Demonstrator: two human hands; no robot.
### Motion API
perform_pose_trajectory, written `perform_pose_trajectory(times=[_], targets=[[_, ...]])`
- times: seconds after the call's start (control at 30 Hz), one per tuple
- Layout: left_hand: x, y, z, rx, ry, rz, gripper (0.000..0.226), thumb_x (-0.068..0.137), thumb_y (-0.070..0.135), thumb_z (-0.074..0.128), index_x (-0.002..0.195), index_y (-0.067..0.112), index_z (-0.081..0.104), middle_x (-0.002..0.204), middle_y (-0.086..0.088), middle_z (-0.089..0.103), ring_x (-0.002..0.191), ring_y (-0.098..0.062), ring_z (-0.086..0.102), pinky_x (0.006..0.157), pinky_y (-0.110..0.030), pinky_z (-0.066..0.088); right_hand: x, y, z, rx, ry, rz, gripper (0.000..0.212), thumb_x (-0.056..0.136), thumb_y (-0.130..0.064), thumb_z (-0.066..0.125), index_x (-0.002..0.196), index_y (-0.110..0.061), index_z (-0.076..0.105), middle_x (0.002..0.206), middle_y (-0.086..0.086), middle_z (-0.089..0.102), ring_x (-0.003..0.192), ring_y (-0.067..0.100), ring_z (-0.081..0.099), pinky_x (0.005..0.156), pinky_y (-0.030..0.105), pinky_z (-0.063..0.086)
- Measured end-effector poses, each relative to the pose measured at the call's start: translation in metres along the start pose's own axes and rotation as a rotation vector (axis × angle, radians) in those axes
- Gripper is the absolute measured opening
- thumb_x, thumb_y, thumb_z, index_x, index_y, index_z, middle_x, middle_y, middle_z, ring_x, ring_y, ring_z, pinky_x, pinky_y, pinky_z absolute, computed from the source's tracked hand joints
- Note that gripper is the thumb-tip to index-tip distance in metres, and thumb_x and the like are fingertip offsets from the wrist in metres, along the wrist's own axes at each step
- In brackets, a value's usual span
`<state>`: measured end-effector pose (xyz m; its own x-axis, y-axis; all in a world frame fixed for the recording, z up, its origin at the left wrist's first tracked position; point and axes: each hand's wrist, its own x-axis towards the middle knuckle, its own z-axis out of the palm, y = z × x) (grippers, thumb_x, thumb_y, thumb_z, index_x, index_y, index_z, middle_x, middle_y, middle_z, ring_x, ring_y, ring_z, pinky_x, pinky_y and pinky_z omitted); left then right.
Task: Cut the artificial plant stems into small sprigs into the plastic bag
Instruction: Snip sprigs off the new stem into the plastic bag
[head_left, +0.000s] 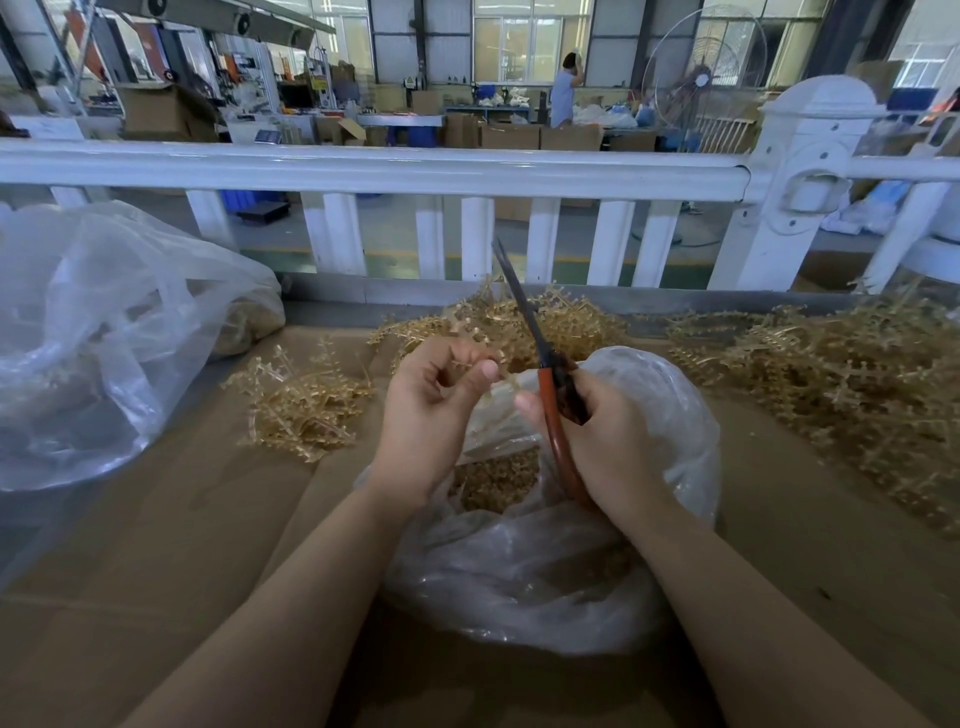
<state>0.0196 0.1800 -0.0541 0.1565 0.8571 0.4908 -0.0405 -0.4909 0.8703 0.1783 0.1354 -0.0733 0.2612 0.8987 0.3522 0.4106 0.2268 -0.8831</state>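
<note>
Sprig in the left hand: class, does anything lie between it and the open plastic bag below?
Nothing visible does. The sprig, pinched by the left hand, hangs directly above the mouth of the plastic bag, where cut pieces already lie.

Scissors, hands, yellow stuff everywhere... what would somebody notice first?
Probably the scissors with orange handles, gripped in the right hand and pointing up in the middle. Beside them the left hand pinches a golden sprig over the open bag. Heaps of golden stems lie on the right.
</note>
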Motion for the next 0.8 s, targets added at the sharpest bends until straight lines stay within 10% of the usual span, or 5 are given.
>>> perform_pose_trajectory(times=[0.63,0.8], targets=[[0.0049,-0.0026,-0.0049,-0.122,0.003,-0.083,0.013,0.097,-0.002,0.054,0.103,-0.01,0.061,0.104,-0.039,0.056,0.096,-0.047,0.056,0.096,-0.054,0.046,-0.0011,0.002,-0.0013,-0.527,0.033,-0.222,0.062,0.068,-0.088,0.049,0.09,-0.03,0.053,0.077,-0.019,0.055,0.069,-0.002,0.055,0.057,0.017,0.043],[0.0031,-0.0001,-0.0042,-0.196,-0.045,-0.077,0.012,0.096,-0.003,0.052,0.1,-0.004,0.064,0.098,-0.018,0.065,0.094,-0.022,0.061,0.086,-0.023,0.052,-0.0034,0.0011,-0.0014,-0.516,0.045,-0.238,0.079,0.066,-0.093,0.04,0.099,-0.024,0.061,0.081,-0.013,0.064,0.073,0.004,0.061,0.065,0.024,0.054]])
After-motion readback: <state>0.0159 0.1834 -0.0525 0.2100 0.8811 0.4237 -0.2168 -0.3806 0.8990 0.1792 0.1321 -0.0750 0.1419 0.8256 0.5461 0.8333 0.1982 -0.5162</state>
